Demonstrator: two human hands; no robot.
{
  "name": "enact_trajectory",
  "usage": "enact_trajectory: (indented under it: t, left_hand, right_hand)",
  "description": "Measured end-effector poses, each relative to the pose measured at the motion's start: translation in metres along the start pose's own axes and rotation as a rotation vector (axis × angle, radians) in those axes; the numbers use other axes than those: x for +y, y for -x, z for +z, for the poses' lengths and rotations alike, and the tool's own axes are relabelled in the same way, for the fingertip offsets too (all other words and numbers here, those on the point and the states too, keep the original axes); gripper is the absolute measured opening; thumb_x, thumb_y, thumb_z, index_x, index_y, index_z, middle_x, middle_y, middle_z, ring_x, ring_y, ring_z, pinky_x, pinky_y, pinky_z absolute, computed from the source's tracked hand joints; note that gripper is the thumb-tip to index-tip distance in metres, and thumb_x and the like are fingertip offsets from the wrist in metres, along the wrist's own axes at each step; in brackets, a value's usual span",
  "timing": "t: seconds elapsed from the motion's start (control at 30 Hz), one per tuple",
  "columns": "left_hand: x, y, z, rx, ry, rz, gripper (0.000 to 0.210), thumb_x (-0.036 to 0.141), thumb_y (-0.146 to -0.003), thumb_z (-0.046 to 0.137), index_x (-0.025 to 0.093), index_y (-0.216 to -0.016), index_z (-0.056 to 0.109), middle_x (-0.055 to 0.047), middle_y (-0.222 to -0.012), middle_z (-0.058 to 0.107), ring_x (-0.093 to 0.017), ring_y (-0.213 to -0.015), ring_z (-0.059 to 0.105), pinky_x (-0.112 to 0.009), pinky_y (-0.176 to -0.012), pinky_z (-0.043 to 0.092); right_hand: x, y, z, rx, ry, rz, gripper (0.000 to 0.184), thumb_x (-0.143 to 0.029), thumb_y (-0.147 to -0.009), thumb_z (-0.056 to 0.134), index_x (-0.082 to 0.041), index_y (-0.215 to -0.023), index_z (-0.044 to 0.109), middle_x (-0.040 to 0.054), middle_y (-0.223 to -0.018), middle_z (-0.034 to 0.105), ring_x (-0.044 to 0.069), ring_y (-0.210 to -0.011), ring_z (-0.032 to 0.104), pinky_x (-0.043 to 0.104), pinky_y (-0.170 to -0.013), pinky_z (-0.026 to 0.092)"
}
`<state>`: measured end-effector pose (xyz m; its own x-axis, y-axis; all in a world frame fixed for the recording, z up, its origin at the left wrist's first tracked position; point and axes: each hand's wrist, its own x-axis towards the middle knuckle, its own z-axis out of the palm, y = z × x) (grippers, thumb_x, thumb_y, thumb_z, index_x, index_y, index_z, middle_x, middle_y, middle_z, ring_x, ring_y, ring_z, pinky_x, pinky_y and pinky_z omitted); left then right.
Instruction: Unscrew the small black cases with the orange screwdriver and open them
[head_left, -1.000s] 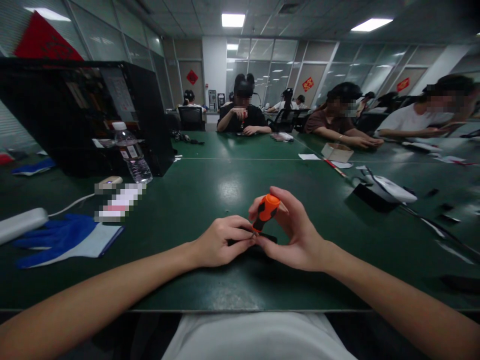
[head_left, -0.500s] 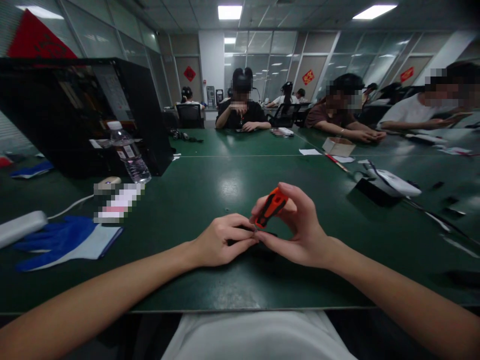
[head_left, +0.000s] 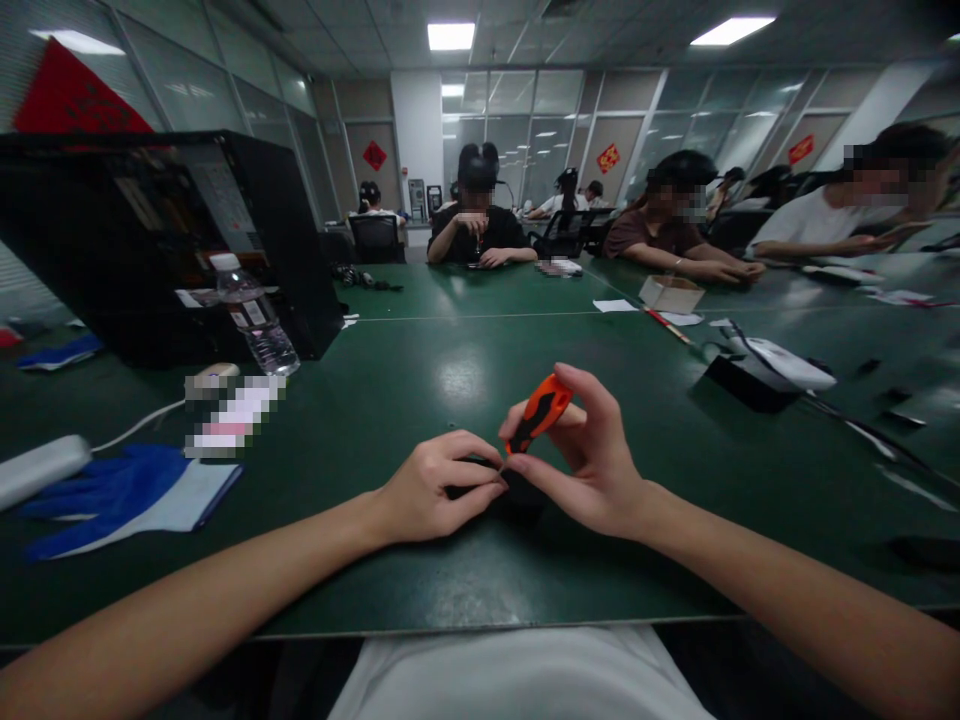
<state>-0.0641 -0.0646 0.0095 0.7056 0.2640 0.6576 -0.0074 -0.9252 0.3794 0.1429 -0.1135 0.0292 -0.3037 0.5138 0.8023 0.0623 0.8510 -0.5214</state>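
Between the fingers and thumb of my right hand is an orange and black screwdriver, its handle tilted up to the right and its tip pointing down toward my left fingertips. My left hand rests on the green table, fingers bent and closed near the tip. Under and between the two hands lies a small dark object, mostly hidden and hard to tell from the table. What the left fingertips pinch is too small to make out.
On the left are a blue and white glove, a white power strip, a water bottle and an open black computer case. To the right stand a small box and a white device with cables. Several people sit around.
The screwdriver handle has tipped slightly, with the right index finger still on its end. Both hands stay close together at the same spot; the whole view has shifted slightly.
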Motion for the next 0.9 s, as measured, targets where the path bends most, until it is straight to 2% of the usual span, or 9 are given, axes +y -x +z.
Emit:
enact_trajectory:
  t: [0.17,0.37,0.47,0.57,0.7,0.9]
  left_hand:
    - [0.002,0.0,0.008,0.02,0.009,-0.052,0.015,0.018,-0.095,0.062,0.013,-0.094,0.076,-0.013,-0.106,0.074,-0.02,-0.097,0.071,-0.03,-0.089,0.058]
    - [0.003,0.0,0.008,-0.029,0.044,-0.093,0.023,0.018,-0.1,0.053,0.014,-0.098,0.076,-0.012,-0.11,0.074,-0.019,-0.101,0.072,-0.029,-0.092,0.058]
    - [0.004,-0.001,0.01,-0.056,0.021,-0.133,0.019,0.024,-0.098,0.058,0.016,-0.103,0.075,-0.01,-0.115,0.073,-0.02,-0.103,0.071,-0.03,-0.091,0.058]
    - [0.005,-0.004,0.015,-0.111,-0.053,-0.238,0.028,0.036,-0.094,0.066,0.016,-0.113,0.072,-0.009,-0.108,0.075,-0.022,-0.094,0.072,-0.031,-0.084,0.057]
    - [0.007,-0.006,0.018,-0.182,-0.158,-0.339,0.034,0.048,-0.091,0.069,0.019,-0.109,0.074,-0.004,-0.09,0.077,-0.02,-0.077,0.072,-0.028,-0.068,0.052]
    - [0.002,-0.002,0.015,-0.142,-0.146,-0.371,0.04,0.051,-0.089,0.072,0.021,-0.114,0.075,-0.004,-0.106,0.08,-0.022,-0.091,0.076,-0.03,-0.077,0.054]
  right_hand:
    - [-0.002,0.001,0.001,0.007,-0.071,0.076,0.081,-0.008,-0.094,0.059,-0.043,-0.157,0.022,0.0057,-0.122,0.057,0.018,-0.102,0.065,0.046,-0.094,0.06]
    - [0.001,0.001,0.001,0.014,0.003,0.034,0.087,-0.012,-0.09,0.067,-0.045,-0.157,0.021,0.0028,-0.108,0.061,0.019,-0.095,0.064,0.046,-0.089,0.06]
    - [0.003,0.0,0.001,0.051,0.006,0.08,0.081,-0.015,-0.093,0.064,-0.044,-0.156,0.023,0.0025,-0.106,0.061,0.019,-0.095,0.064,0.046,-0.088,0.06]
    - [0.003,0.0,0.001,0.062,0.006,0.113,0.077,-0.018,-0.095,0.062,-0.042,-0.156,0.021,0.0029,-0.105,0.061,0.02,-0.096,0.064,0.047,-0.088,0.06]
    - [0.002,0.0,-0.002,0.073,0.047,0.119,0.076,-0.02,-0.094,0.065,-0.041,-0.154,0.024,0.0012,-0.1,0.063,0.02,-0.092,0.066,0.046,-0.085,0.06]
    - [0.005,-0.007,-0.015,0.263,0.134,0.222,0.063,-0.03,-0.092,0.071,-0.037,-0.145,0.037,-0.0002,-0.087,0.063,0.019,-0.076,0.064,0.039,-0.069,0.059]
